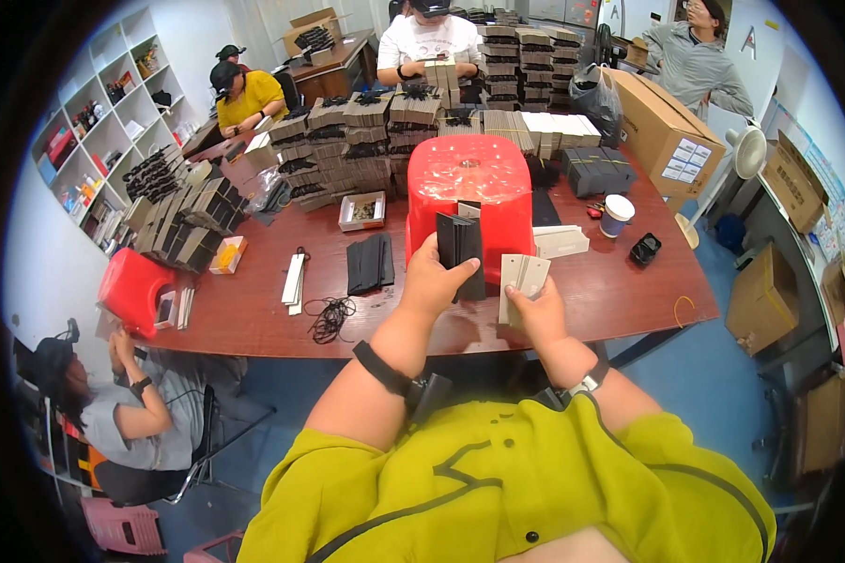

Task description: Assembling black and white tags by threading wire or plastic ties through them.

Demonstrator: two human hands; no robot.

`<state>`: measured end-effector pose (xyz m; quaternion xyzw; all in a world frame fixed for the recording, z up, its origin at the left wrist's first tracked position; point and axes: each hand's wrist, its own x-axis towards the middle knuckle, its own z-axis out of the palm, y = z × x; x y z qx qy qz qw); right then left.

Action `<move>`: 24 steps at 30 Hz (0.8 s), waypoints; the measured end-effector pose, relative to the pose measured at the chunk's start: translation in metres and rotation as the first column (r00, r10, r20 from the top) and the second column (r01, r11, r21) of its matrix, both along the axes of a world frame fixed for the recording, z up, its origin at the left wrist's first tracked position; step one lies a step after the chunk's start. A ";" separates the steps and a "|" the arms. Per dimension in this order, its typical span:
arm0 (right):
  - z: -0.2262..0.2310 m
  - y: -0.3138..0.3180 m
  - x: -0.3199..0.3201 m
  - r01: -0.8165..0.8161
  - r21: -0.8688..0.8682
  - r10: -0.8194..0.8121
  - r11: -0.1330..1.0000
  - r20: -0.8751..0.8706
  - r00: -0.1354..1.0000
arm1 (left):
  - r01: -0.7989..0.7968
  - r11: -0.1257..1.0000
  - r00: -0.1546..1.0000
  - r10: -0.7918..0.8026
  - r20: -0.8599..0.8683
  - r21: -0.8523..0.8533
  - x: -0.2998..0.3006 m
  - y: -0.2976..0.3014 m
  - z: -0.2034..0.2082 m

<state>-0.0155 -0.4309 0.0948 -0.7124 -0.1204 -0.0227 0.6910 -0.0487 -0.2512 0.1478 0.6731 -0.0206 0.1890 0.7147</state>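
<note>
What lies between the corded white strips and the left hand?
In the head view, flat black pieces lie between the white strips and the left hand; coiled black cord lies nearer the person.

Bare hands at work: two. Left hand (446, 277), one sheaf of black strips (455, 249); right hand (539, 308), one fan of pale cards (522, 274), number in each unclear. Worktop (620, 300): red plastic stools, two, centre stool (469, 174) and left-edge stool (131, 286). Small open boxes, two: rear box (361, 223), left box (228, 265). Paper cup (616, 218), one, toward right edge. Black cord tangle (330, 319), one, front edge. Large carton (655, 131), one, right rear corner. Other people: five visible.
</note>
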 end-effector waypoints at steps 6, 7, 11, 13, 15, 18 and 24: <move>0.024 0.002 -0.009 -0.083 0.064 0.082 0.994 0.022 0.996 | -0.085 0.986 0.994 0.093 0.048 -0.146 0.000 -0.001 0.002; 0.023 0.004 -0.008 -0.086 0.068 0.084 0.994 0.022 0.996 | -0.100 0.972 0.994 0.109 0.030 -0.215 0.001 0.001 0.000; 0.015 0.005 -0.001 -0.107 0.133 0.102 0.985 0.045 0.994 | -0.043 0.960 0.995 0.067 0.079 -0.275 -0.003 -0.001 0.004; 0.016 0.004 0.001 -0.091 0.132 0.085 0.987 0.044 0.995 | 0.020 0.977 0.996 -0.001 0.090 -0.211 -0.007 -0.003 0.008; 0.025 0.005 -0.002 -0.102 0.171 0.101 0.980 0.014 0.995 | 0.051 0.977 0.995 -0.031 0.100 -0.209 -0.008 -0.001 0.005; 0.024 0.005 -0.001 -0.118 0.197 0.114 0.973 0.035 0.993 | 0.066 0.977 0.995 -0.049 0.091 -0.200 -0.007 0.000 0.002; 0.025 0.005 -0.004 -0.101 0.174 0.096 0.979 0.036 0.995 | 0.037 0.978 0.995 -0.018 0.094 -0.204 -0.002 0.003 0.003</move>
